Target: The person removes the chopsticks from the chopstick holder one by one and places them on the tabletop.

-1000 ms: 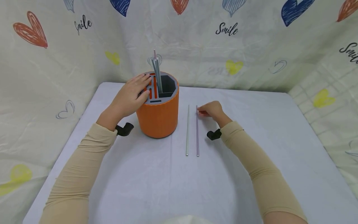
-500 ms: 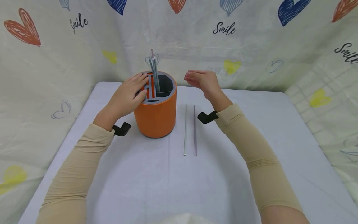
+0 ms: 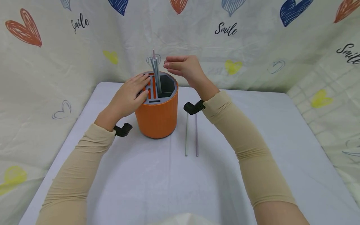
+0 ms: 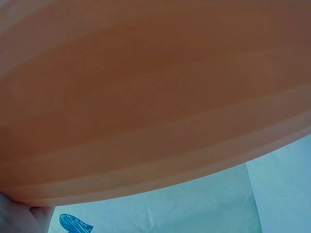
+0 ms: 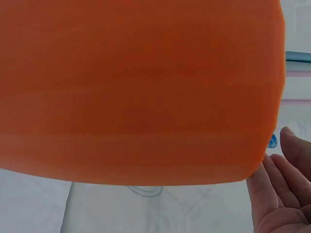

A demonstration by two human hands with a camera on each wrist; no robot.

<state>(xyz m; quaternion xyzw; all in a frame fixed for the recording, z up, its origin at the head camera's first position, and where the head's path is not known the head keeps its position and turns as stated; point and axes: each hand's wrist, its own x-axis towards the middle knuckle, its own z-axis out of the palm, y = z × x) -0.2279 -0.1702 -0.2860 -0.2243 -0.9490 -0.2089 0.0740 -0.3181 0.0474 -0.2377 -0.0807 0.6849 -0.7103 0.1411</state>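
Note:
An orange round holder (image 3: 156,122) stands upright at the back of the table, with a grey slotted top (image 3: 164,99) and a dark larger compartment. Several thin metallic sticks (image 3: 155,67) rise from that compartment, one with a pinkish tip. My left hand (image 3: 125,96) rests on the left of the top, fingers lying over some slots. Just right of the upright sticks, above the rim, my right hand (image 3: 184,69) has its fingers extended and holds nothing. In the right wrist view, that hand (image 5: 286,194) shows past the holder's orange wall (image 5: 141,97), thumb apart from the fingers.
On the white table (image 3: 157,184) lie a pale green stick (image 3: 186,137) and a purple stick (image 3: 197,137), side by side to the holder's right. Their far ends pass behind the right wrist camera (image 3: 194,108). A patterned curtain (image 3: 253,47) hangs behind.
My right hand has left the purple stick on the table, risen, and moved left to beside the holder's upright sticks. My left hand stays on the holder.

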